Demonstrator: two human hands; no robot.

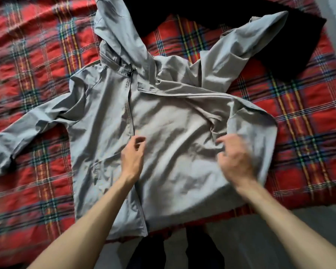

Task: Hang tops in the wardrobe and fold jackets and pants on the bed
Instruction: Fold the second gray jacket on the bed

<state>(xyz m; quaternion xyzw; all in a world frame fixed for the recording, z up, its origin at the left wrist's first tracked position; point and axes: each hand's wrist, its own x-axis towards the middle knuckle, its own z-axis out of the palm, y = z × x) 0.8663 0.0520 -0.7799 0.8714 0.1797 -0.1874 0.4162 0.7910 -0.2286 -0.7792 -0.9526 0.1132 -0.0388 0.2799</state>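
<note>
One grey hooded jacket (163, 123) laid front-up on red plaid bedspread (27, 55), hem at near edge. Two sleeves counted: left sleeve (37, 127) stretched outward, right sleeve (241, 47) angled upward, cuff over one black garment (289, 39). Two hands seen. Left hand (133, 154) held by zipper (131, 117), fingers loosely curled, nothing gripped. Right hand (235, 158) blurred at folded-over flap; grip cannot be told.

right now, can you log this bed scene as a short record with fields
surface: red plaid bedspread
garment: grey hooded jacket, front up, sleeves spread, not yet folded
left hand: over the zipper, fingers loosely curled, holding nothing
right hand: blurred, on the rumpled front panel, grip unclear
other: black garment at the far side, partly under one sleeve
</note>
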